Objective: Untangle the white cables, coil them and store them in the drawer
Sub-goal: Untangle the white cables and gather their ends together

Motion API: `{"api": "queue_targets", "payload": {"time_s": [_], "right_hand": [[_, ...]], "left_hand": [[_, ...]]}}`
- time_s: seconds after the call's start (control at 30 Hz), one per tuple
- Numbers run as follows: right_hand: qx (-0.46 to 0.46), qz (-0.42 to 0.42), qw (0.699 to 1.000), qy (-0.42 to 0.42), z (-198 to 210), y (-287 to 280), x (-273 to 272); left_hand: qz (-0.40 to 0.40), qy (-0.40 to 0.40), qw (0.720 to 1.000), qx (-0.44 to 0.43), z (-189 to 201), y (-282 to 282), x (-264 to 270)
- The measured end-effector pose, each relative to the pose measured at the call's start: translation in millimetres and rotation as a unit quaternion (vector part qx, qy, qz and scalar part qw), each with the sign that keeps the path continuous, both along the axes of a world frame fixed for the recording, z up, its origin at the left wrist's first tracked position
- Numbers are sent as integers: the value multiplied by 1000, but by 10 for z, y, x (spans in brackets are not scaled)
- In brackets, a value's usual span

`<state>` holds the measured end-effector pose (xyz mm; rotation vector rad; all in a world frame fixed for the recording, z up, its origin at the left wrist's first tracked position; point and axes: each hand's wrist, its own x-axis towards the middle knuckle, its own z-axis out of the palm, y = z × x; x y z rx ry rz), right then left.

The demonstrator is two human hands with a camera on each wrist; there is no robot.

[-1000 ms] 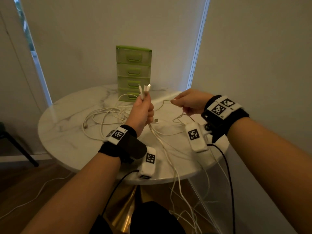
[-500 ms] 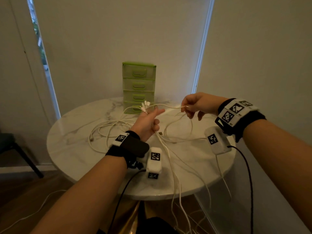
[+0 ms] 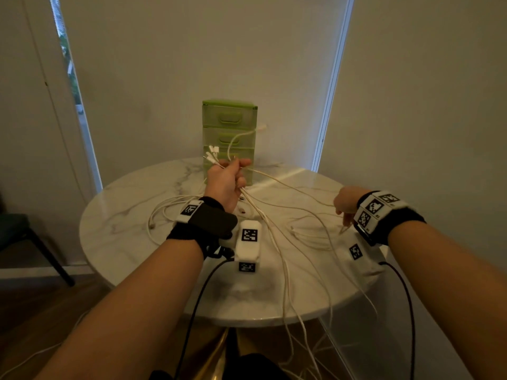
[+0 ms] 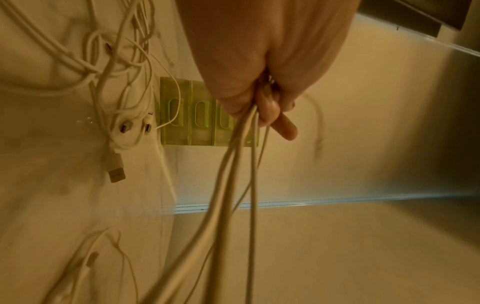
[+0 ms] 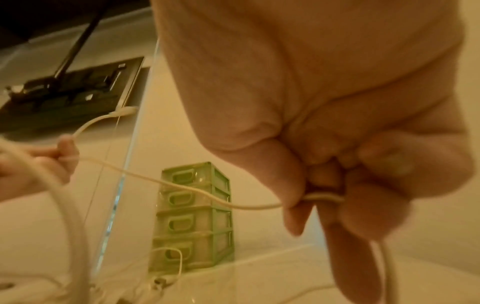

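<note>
My left hand is raised over the middle of the round marble table and grips a bundle of white cables near their plug ends, which stick up past the fist. In the left wrist view the cables hang down from the curled fingers. My right hand is low at the table's right and pinches one thin cable that runs taut back to the left hand. The green drawer unit stands at the back, all drawers closed.
More cable loops lie on the table left of my left wrist, and strands hang over the front edge toward the floor. A dark chair stands at the far left. Walls and blinds close in behind the table.
My right hand has slid down and to the right along one cable, from beside the left hand to low over the table's right side. The left hand keeps its grip, raised slightly.
</note>
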<state>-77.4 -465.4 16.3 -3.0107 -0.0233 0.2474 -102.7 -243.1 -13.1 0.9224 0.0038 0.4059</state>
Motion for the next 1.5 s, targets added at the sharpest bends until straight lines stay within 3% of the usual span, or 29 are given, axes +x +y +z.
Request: {"api": "queue_targets", "payload": {"time_s": [0.07,0.13,0.3,0.43,0.57,0.67,0.77,0.83,0.93,1.13,1.33,1.5], "right_hand": [[15,28,999,-19,-54,68,29],[95,82,991,-46,-49,215,52],[369,156,914,-58,164,689,-104],[428,183,883,-52,246,934,-149],[509,153,836,-135,221,1038,-125],[546,122,809,-179,214,986,-110],[485,143,851,-141,179,921,-150],[418,173,884,-116,159,915,-222],[374,199,902,-85,142,916,-308],[329,213,919,-43,105,876,-377],[308,214,926,-36,111,822,-342],[358,210,910,17,17,631,-244]], "left_hand": [[13,8,998,57,-3,-19,4],[3,5,996,93,-19,-78,-5],[-32,-8,987,157,-58,-220,-43],[-72,-29,977,197,-69,-280,-120],[-86,-43,968,230,-47,-282,-165],[-87,5,986,145,-15,-221,-158],[-94,19,994,59,-3,-140,-123],[-80,7,993,88,7,-135,-102],[-49,2,989,143,3,-160,-94],[-60,-39,986,151,-65,-165,-45],[-58,-23,988,145,-25,-199,-55],[-91,-25,995,-10,67,-30,-76]]}}
